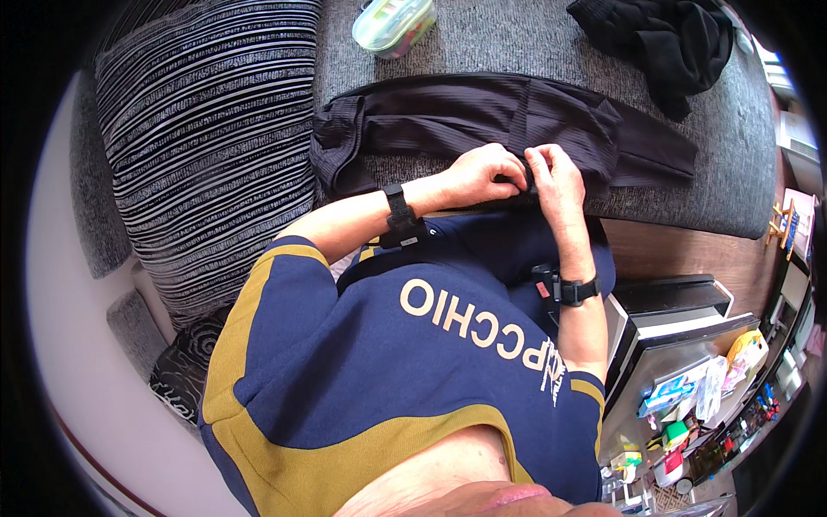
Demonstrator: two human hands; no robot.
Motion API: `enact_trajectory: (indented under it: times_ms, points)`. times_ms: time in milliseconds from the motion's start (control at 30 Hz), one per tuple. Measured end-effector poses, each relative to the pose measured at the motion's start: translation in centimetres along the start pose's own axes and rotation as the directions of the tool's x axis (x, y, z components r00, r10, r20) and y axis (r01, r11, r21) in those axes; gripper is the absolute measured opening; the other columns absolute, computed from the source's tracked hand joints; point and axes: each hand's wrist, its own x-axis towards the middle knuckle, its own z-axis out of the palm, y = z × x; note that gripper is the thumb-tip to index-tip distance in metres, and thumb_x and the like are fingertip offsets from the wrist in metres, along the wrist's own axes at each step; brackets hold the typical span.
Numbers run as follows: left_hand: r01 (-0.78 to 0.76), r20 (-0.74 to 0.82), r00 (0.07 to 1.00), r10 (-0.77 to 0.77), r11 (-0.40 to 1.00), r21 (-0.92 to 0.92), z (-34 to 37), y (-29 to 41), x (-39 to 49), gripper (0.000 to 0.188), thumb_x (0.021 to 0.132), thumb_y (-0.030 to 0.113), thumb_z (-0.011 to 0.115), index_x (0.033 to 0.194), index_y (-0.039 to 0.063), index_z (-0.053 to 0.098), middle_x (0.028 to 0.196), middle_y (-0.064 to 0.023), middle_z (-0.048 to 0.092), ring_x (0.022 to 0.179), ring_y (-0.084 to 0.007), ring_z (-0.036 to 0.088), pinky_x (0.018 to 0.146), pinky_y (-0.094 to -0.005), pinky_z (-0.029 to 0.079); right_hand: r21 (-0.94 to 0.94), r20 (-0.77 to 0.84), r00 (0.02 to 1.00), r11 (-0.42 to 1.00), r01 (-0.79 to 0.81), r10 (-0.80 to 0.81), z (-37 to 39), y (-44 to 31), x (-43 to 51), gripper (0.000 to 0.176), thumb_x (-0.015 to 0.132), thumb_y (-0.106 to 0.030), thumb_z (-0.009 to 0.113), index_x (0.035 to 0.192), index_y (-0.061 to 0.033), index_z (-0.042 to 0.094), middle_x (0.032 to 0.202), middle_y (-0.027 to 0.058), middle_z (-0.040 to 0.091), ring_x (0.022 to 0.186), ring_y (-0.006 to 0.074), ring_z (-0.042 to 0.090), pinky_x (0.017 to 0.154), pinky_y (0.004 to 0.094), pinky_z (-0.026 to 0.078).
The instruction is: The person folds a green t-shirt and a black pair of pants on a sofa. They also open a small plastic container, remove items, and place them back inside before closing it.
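A dark, finely striped garment (478, 119) lies spread across the grey sofa seat in front of me, with a seam running across its middle. Its near edge is bunched up between my hands. My left hand (488, 171) pinches dark fabric there with curled fingers. Close beside it, on the right, my right hand (557, 178) has its thumb and fingertips together at the same bunched fabric. The fingertips of the two hands nearly meet. Whatever fine detail lies between them is too small and dark to make out. Black straps with small devices are on both wrists.
A striped cushion (213, 155) stands at the left on the grey sofa (504, 39). A lidded plastic container (394, 26) sits beyond the garment, and a crumpled black cloth item (665, 45) lies at the far right. At the lower right, a table (623, 413) holds packets and small items.
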Motion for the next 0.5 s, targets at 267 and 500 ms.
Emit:
enact_trajectory:
  times_ms: [267,500]
  points:
    - [0.002,-0.004,1.000,-0.002,1.000,-0.009,0.8,-0.7,-1.8,0.015,0.075,0.013,0.076,0.091,0.013,0.075,0.093,-0.0028,0.069,0.096,-0.0237,0.061,0.087,-0.0368,0.050,0.156,0.023,0.999,0.987,-0.034,0.031,2.2,0.7,-3.1,0.024,0.088,-0.030,0.069,0.094,-0.0063,0.067,0.086,0.0085,0.068,0.076,0.0212,0.067,0.072,0.0335,0.053]
    - [-0.116,-0.028,0.993,0.115,0.992,-0.041,1.0,-0.6,-1.9,0.015,0.076,0.009,0.075,0.090,0.010,0.074,0.102,-0.0040,0.070,0.103,-0.0260,0.061,0.094,-0.0384,0.048,0.149,-0.027,1.000,0.989,-0.004,0.008,1.5,1.3,-4.2,0.012,0.085,-0.018,0.069,0.087,-0.0065,0.067,0.080,0.0051,0.066,0.069,0.0165,0.064,0.068,0.0310,0.052]
